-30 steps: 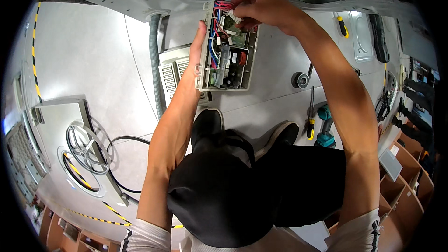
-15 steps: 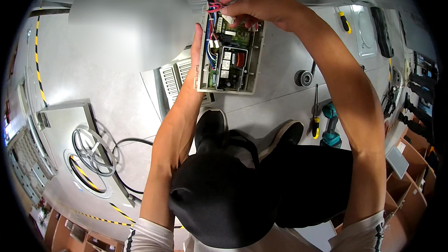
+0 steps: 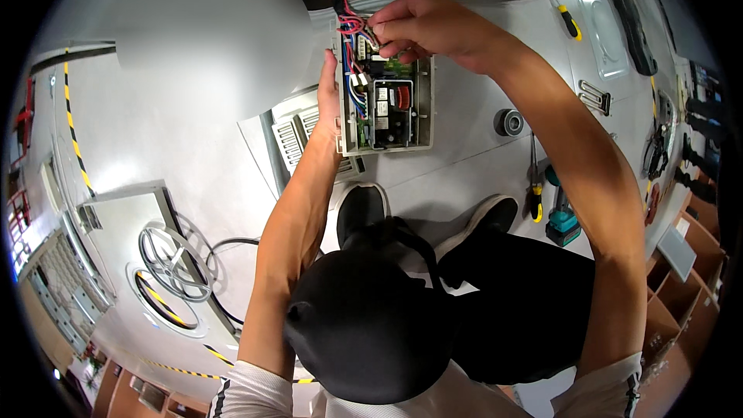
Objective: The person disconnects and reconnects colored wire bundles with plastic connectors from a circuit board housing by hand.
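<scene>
1. Left hand holds the control box by its left wall, one digit stretched along the outside; right hand is narrow, fingertips drawn together above the box's far end, though I cannot tell whether they grip anything.
2. Pale floor gives open room between the box's right edge and the bearing.
3. White panel with a round hole lies at left, well apart from the box; a spoked wheel overlaps its hole.
4. The box sits beyond the shoes, open face up, its near rim unobstructed, its far-left corner crowded.
5. Teal drill and yellow-black screwdriver lie side by side, right of the shoes.
6. Pink wires loop over that crowded corner, by the right fingertips.
</scene>
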Motion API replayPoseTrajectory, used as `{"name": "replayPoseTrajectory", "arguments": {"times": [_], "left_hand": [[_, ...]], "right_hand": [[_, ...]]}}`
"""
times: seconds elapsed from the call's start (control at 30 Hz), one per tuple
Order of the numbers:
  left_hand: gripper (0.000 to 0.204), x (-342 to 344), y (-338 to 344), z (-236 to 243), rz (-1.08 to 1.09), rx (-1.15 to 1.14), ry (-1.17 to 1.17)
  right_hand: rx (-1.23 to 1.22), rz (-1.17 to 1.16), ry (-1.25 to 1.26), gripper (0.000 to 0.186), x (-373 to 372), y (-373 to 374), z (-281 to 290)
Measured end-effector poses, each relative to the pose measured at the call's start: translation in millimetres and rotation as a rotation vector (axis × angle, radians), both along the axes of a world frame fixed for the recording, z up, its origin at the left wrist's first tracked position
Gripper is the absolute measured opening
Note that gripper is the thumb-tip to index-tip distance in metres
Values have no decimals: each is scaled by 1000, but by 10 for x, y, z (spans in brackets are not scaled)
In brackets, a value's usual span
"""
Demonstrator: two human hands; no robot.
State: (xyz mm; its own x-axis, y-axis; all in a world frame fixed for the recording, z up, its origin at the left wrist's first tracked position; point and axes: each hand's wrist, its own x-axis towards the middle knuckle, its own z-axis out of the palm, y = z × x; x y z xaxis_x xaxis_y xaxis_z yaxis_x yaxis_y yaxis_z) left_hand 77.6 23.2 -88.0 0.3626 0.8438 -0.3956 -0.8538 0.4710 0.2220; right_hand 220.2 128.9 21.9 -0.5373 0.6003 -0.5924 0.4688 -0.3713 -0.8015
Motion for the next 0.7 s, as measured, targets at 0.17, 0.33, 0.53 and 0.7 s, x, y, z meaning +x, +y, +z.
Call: {"name": "replayPoseTrajectory", "arguments": {"times": [0.17, 0.33, 0.53, 0.7], "left_hand": [[64, -63, -40, -82, -5, -67, -7], [44, -52, -7, 24, 1, -156, 116], [42, -219, -1, 71, -128, -154, 265], [36, -168, 40, 235, -81, -144, 449]], "right_hand": [[104, -23, -17, 32, 74, -100, 53], [420, 108, -273, 28, 247, 137, 239], [648, 300, -397, 29, 651, 196, 190], [761, 294, -287, 42, 628, 38, -183]]}}
